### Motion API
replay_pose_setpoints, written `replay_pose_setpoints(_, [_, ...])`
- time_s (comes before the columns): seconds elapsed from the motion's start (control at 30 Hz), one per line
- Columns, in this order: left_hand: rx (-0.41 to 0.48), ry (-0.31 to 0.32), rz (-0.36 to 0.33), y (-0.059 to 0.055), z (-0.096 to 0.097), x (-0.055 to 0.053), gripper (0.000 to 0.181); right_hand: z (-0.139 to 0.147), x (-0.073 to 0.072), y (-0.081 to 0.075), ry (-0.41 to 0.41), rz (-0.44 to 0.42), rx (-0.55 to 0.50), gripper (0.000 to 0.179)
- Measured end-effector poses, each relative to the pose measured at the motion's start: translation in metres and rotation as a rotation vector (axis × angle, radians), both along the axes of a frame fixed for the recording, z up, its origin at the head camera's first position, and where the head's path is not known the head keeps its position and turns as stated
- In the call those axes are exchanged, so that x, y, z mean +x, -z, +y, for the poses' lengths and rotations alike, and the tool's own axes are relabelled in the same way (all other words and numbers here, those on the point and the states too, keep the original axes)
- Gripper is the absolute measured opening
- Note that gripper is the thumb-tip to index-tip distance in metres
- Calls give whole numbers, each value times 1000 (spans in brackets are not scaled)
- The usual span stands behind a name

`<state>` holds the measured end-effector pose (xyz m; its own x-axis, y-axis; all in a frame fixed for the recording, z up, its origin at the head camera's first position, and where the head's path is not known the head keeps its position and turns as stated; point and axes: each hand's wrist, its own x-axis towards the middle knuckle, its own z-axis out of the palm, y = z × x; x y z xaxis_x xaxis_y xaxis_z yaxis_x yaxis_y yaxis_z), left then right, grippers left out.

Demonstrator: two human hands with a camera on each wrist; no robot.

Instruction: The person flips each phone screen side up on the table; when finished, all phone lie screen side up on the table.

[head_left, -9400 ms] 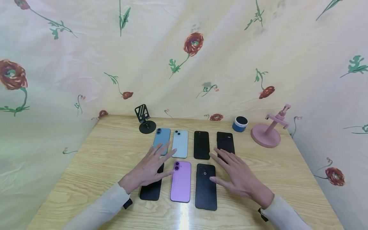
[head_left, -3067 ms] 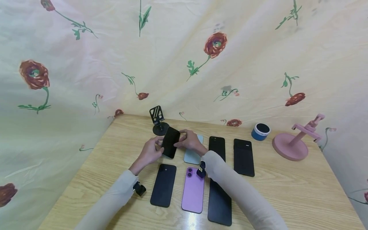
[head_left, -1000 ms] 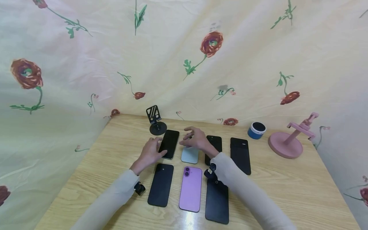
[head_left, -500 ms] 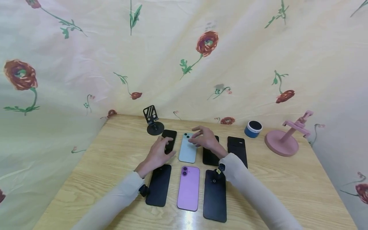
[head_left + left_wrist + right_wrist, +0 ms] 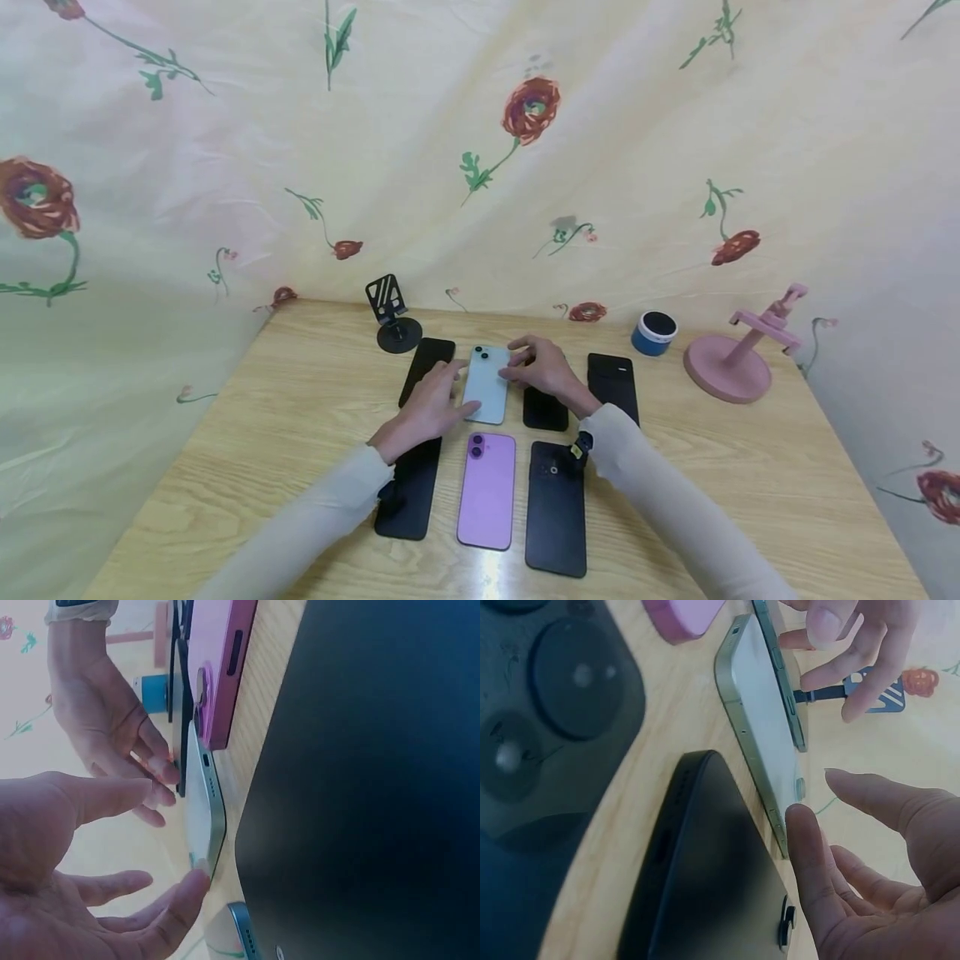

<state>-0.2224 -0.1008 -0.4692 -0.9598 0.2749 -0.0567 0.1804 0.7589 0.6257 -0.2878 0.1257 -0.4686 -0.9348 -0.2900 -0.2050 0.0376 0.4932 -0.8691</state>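
Light blue phone flat on worktop, camera side up, between left hand and right hand; both hands' fingers parted, loosely bent, gripping nothing, touch at edges unclear

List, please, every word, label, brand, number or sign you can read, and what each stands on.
No text can be read.
Light-blue smartphone: no lettering visible.
Front-row dark smartphone at right: marks beside its lenses, too blurred.
Blue speaker: any print too small.
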Motion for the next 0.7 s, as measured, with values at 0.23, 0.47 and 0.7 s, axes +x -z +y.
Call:
replay_pose_setpoints(0.23, [-59,-12,-56,-1,10,4,72,1,0,1,2,-6,19,55])
replay_pose_setpoints(0.47, [-106,-9,-88,-1,21,6,77,1,-1,6,19,-14,16,55])
replay_pose_setpoints(0.7, [-162,1,-95,0,32,6,78,-1,-3,9,38,-29,14,56])
